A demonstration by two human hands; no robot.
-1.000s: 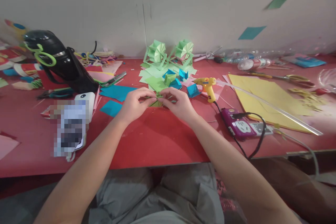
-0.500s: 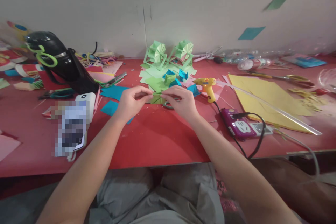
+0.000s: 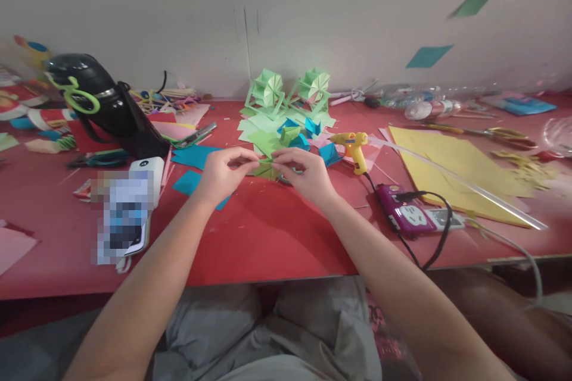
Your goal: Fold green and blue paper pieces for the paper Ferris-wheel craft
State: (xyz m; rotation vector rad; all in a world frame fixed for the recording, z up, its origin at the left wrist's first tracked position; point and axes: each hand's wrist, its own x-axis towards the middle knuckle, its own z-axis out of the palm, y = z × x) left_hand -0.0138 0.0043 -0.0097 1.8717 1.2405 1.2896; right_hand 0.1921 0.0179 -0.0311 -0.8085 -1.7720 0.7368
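Note:
My left hand [image 3: 227, 171] and my right hand [image 3: 306, 171] face each other above the red table. Between their fingertips they pinch a small piece of green paper [image 3: 266, 165], one hand at each end. The fingers cover part of it, so its full folded shape is hard to make out. Just behind lie light green sheets [image 3: 264, 141] and several folded blue paper pieces [image 3: 298, 141]. Blue paper sheets [image 3: 187, 181] rest beside my left wrist. A round-handled tool, perhaps scissors, is partly hidden under my right fingers.
Two green paper wheel models [image 3: 267, 88] stand at the back. A yellow glue gun [image 3: 355, 146] and a purple power strip [image 3: 409, 214] with cords lie right, near yellow sheets [image 3: 447, 166]. Left are a black bottle [image 3: 105, 104] and a phone [image 3: 127, 214].
My fingertips have shifted slightly on the green paper, and its edge between them now shows as a thin raised strip. Otherwise the table looks the same.

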